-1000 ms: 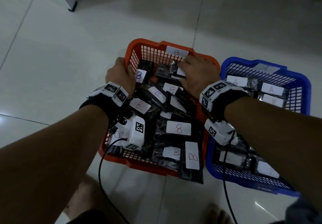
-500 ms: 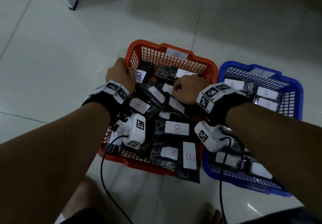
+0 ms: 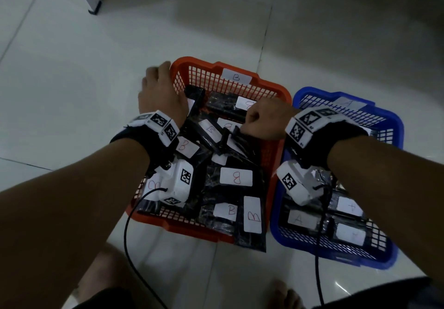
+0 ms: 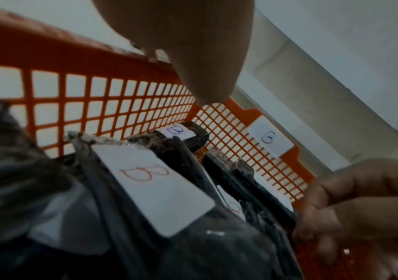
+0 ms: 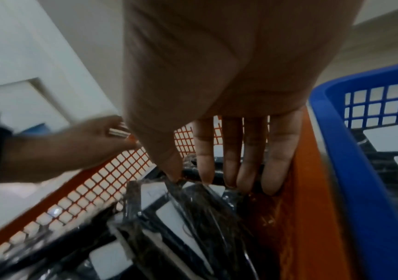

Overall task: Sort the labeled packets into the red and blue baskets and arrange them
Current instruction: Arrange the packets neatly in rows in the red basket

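The red basket (image 3: 271, 87), tagged B, holds several black packets with white B labels (image 3: 236, 176). My left hand (image 3: 161, 87) grips its far left rim, thumb (image 4: 205, 66) inside the mesh wall (image 4: 97, 94). My right hand (image 3: 262, 121) is down inside the red basket near its right wall. Thumb and fingers (image 5: 188, 176) pinch the top edge of an upright black packet (image 5: 193, 199). The blue basket (image 3: 396, 126), tagged A, stands right beside it with A-labelled packets (image 3: 298, 219).
One B packet (image 3: 252, 215) hangs over the red basket's near rim. Both baskets sit touching on a pale tiled floor (image 3: 72, 92). A cabinet corner (image 3: 93, 8) stands at the far left. My feet (image 3: 283, 294) and the wrist cables lie in front.
My right hand has drawn back from the red basket's far wall to its middle right and curled onto a packet edge. My left hand has shifted slightly toward the far left corner of the rim.
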Demonstrator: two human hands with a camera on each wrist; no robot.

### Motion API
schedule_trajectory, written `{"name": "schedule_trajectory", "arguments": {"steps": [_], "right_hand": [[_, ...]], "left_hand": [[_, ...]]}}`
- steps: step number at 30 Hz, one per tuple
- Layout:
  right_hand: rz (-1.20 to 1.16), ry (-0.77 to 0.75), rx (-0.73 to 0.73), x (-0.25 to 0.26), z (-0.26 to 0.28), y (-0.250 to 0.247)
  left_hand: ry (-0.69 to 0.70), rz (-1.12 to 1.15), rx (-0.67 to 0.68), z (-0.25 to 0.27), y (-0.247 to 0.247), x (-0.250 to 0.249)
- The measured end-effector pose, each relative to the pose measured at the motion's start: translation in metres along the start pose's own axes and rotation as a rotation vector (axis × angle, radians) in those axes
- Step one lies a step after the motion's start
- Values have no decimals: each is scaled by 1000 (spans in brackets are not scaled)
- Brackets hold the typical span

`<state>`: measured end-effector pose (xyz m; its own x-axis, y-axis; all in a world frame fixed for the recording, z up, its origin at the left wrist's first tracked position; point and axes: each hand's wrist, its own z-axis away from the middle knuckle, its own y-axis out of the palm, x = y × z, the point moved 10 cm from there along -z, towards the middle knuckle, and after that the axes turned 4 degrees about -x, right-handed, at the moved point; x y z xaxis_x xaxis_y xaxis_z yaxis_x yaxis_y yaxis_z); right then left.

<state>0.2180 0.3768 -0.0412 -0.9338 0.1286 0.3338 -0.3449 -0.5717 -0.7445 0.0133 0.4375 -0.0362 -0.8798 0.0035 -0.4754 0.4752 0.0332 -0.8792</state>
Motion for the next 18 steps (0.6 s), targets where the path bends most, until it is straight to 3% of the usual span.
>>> {"name": "schedule_trajectory", "arguments": {"steps": [2, 3, 4, 6, 8, 9, 13, 16, 18], "right_hand": [[44, 3, 48, -2, 3, 8], [60, -2, 67, -2, 5, 12], [72, -19, 85, -2, 5, 15], [97, -53, 109, -1, 6, 22], [145, -110, 103, 0, 6, 27], [174, -144, 96, 1, 6, 31], [179, -209, 25, 2, 5, 38], [12, -181, -20, -2, 7, 27], [-158, -142, -131, -8, 10, 4]], "left_hand": [[198, -40, -122, -2, -16, -32], [292, -10, -115, -2, -15, -48], [357, 38, -38, -3, -7, -61], [377, 71, 239, 1, 25, -72], [359, 0, 485, 11, 58, -70], [365, -59, 547, 17, 68, -68], [374, -182, 576, 22, 79, -68], [371, -266, 566, 22, 80, -69], [360, -324, 545, 21, 80, -69]]}}
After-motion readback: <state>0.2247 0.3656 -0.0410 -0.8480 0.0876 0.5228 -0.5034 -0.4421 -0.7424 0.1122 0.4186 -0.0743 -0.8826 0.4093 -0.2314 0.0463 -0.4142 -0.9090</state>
